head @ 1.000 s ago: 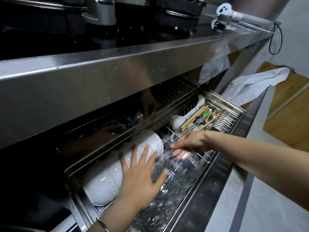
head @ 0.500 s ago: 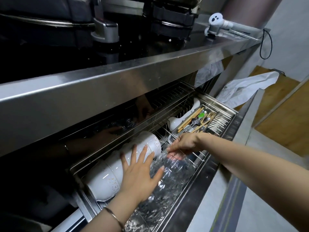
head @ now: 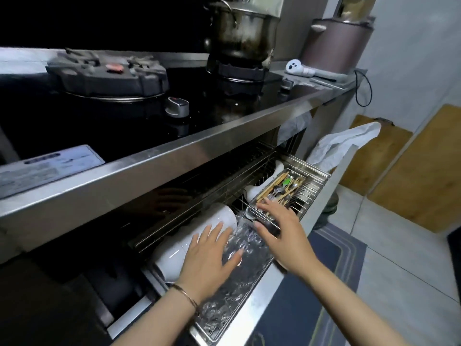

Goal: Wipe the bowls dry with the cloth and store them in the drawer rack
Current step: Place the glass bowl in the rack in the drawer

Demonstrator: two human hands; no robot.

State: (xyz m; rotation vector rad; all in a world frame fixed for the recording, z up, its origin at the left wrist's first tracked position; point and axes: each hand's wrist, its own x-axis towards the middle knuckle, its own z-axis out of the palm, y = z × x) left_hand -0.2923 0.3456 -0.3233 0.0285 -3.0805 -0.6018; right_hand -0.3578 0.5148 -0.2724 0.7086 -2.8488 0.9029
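Observation:
The pulled-out drawer rack (head: 252, 298) holds a row of white bowls (head: 197, 236) on edge at the left and a row of clear patterned glass bowls (head: 239, 275) beside them. My left hand (head: 207, 260) lies flat with spread fingers across the white and glass bowls. My right hand (head: 282, 233) hovers with fingers spread and relaxed just above the far end of the glass row, holding nothing. A white cloth (head: 341, 146) lies draped over the drawer front's far end.
A wire cutlery basket (head: 311, 186) with chopsticks and spoons fills the rack's far end, with a white ladle (head: 262, 186) behind it. Above is a steel counter edge (head: 174, 161), a black stove with a pot (head: 242, 31). A dark mat (head: 324, 283) covers the floor.
My right hand has let go of the end glass bowl and lifted off with fingers spread. My head rose, bringing the stove top into view. The left hand stays on the bowls.

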